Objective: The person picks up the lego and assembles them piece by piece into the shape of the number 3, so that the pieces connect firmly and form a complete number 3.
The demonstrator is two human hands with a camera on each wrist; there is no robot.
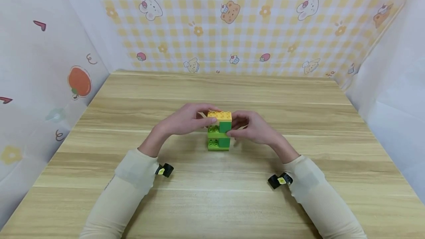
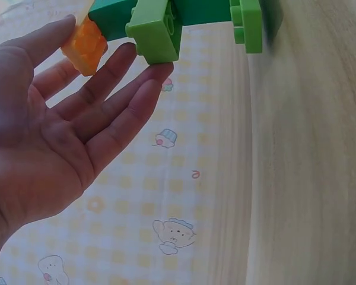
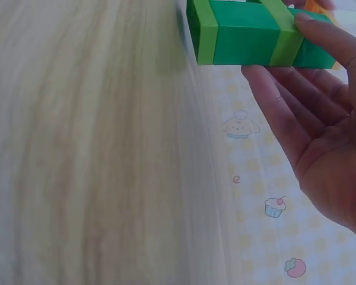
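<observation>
A stack of toy building blocks stands upright at mid-table in the head view. Its top is a yellow-orange studded block. Below come a dark green block, a lime green block, another dark green block and a thin lime block on the table. The dark green blocks sit at the right, leaving gaps at the left. My left hand pinches the yellow-orange block, thumb in front, fingers behind. From the right, my right hand grips the stack, its thumb on the middle lime block.
The wood-grain table stretches around the stack. A yellow checked cloth hangs behind it, with white cloth at both sides. Small black devices sit at both wrists.
</observation>
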